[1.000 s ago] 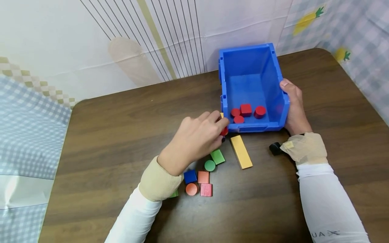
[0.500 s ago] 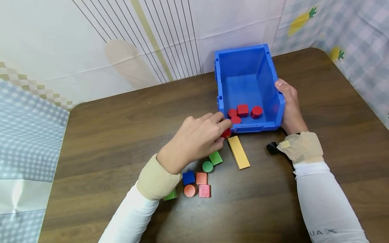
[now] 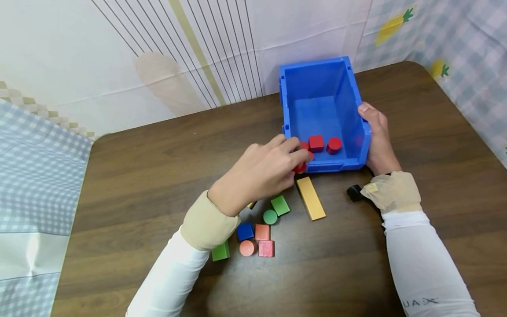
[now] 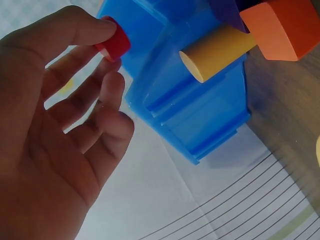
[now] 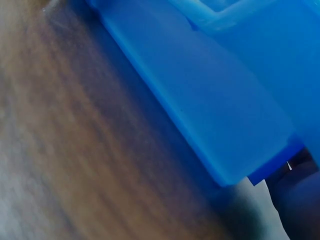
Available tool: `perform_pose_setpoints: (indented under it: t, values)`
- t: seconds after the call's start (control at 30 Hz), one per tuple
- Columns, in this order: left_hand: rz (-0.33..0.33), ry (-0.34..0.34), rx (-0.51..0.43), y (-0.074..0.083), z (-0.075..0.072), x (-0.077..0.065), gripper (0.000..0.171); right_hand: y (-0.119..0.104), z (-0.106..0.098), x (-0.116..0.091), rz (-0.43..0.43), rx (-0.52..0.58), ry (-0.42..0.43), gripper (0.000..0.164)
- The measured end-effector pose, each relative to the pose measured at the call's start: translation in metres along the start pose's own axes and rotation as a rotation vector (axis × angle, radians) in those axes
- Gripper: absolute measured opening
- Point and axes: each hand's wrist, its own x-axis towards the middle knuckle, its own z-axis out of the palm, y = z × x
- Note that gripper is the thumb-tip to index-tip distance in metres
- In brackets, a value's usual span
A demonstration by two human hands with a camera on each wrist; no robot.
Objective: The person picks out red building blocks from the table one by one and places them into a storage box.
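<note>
My left hand (image 3: pixel 259 176) pinches a small red round block (image 4: pixel 120 44) between thumb and fingertips. In the head view the hand is at the near left corner of a blue plastic bin (image 3: pixel 313 80), fingertips overlapping its rim. Inside the bin lie several red blocks, among them a cube (image 3: pixel 316 143) and a cylinder (image 3: pixel 334 145); the left fingers partly cover others. My right hand (image 3: pixel 379 141) grips the bin's right wall, thumb over the rim. The right wrist view is filled mostly by the bin's blue outer side (image 5: pixel 200 105) close to the wooden table.
Nearer on the table (image 3: pixel 158 176) lie a yellow plank (image 3: pixel 311 199), a green block (image 3: pixel 280 205), a green disc (image 3: pixel 270 216), a blue block (image 3: pixel 245 231) and several orange and pink blocks. A yellow cylinder (image 4: pixel 215 55) and an orange block (image 4: pixel 282 30) show in the left wrist view.
My left hand has moved slightly right and up with the red block, from beside the bin to over its near left corner. The right hand keeps its hold; the head view has shifted slightly.
</note>
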Motion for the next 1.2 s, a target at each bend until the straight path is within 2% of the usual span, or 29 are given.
perform_pose_setpoints:
  t: [0.2,0.8,1.2]
  values:
    - [0.025,-0.014,-0.064,-0.004,0.001,0.005,0.034,0.002,-0.001,0.000,-0.007,0.007,0.002,0.057]
    - [0.173,0.109,-0.127,-0.015,0.005,0.016,0.026,0.001,-0.003,-0.002,-0.012,-0.002,-0.010,0.058]
    - [0.146,0.098,-0.131,-0.020,0.004,0.023,0.027,0.003,-0.002,0.001,-0.019,0.002,-0.011,0.058]
